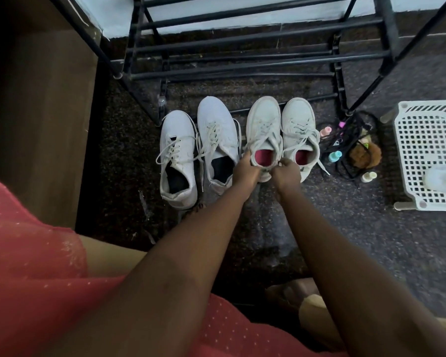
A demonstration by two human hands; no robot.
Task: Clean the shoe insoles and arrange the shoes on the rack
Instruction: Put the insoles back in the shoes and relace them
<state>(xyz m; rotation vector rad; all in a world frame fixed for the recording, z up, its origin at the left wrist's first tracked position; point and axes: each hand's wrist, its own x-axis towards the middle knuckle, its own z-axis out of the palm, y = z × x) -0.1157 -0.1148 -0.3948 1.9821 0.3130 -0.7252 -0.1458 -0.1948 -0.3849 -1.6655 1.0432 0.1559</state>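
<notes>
Several white sneakers stand in a row on the dark floor in front of the black metal shoe rack (242, 37). The two on the left (177, 150) (218, 132) have dark insoles. The two on the right have pink insoles. My left hand (245, 171) grips the heel collar of the third sneaker (263, 124) on its left side. My right hand (286, 171) pinches the same collar on its right side. The pink insole (263, 157) shows inside that shoe. The fourth sneaker (299, 124) stands just to its right.
A black wire holder (345, 150) with small bottles and a brown furry thing sits right of the shoes. A white perforated plastic stool (428, 150) stands at far right with a pale cloth on it. A wooden cabinet side (36, 112) is on the left.
</notes>
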